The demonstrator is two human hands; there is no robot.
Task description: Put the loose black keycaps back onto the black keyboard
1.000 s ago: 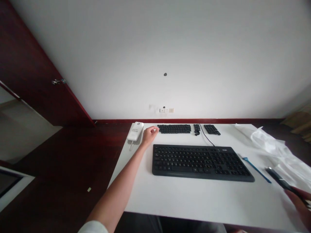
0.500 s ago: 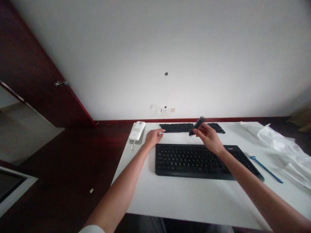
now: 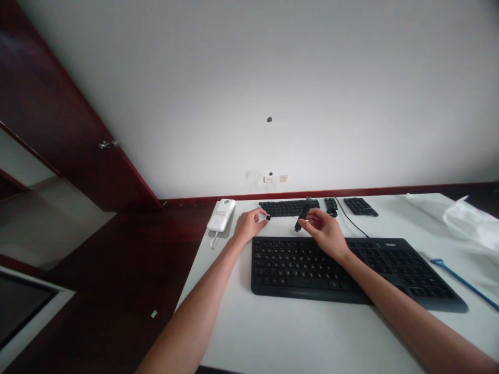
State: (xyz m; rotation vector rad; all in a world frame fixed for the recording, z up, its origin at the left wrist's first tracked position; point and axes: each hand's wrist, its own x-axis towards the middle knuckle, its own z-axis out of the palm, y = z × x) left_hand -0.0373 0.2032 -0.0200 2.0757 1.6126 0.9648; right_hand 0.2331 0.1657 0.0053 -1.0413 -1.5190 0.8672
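Observation:
Pinched between the thumb and index finger of my left hand [image 3: 247, 226] is a small black keycap [image 3: 268, 217]. My right hand [image 3: 325, 231] grips a slim black brush [image 3: 302, 214], tilted with its frayed-looking end up. The brush is close to the keycap but apart from it. Under my right wrist and forearm lies a black keyboard [image 3: 296, 262], partly covered by them. Behind both hands, black keycaps [image 3: 286, 208] lie in tight rows, with another block of keycaps [image 3: 358, 206] farther right.
A white power bank [image 3: 221, 215] with a short cable lies at the table's left edge. A thin blue brush-like tool [image 3: 463, 283] rests right of the keyboard, near a white plastic bag [image 3: 475, 223]. A black cable [image 3: 351, 221] runs back from the keyboard towards the wall [image 3: 351, 104].
My right hand has brought the brush left and lower, nearer my left hand. My left hand now shows a keycap in its pinch, slightly off the keycap rows. The view has shifted a little.

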